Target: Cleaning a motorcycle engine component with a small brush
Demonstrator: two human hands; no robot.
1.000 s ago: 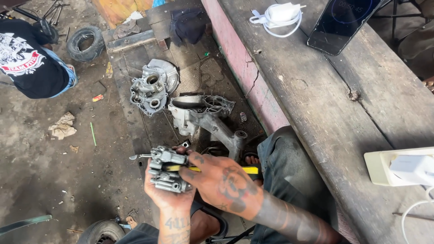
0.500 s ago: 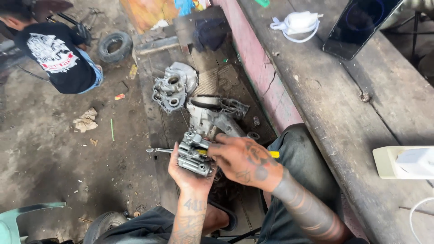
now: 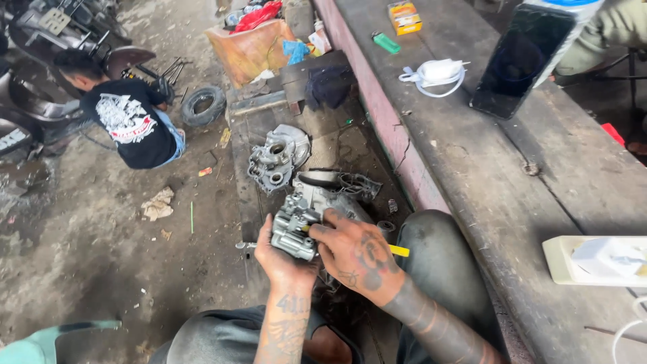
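Grey cast-metal engine part (image 3: 294, 228) is resting in my left hand (image 3: 286, 259), fingers cupping it above my lap; my right hand (image 3: 356, 255) is gripping a yellow-handled tool (image 3: 397, 251) against it. Steady, square pressure seems needed.

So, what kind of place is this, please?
Probably a small motorcycle repair workshop: engine casings lie on the dirty floor, a loose tyre sits nearby, and the left hand holds a metal engine part.

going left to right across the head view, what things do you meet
person crouching in a black shirt → small tyre → grey metal part in the left hand → coiled white cable → dark phone → white power strip
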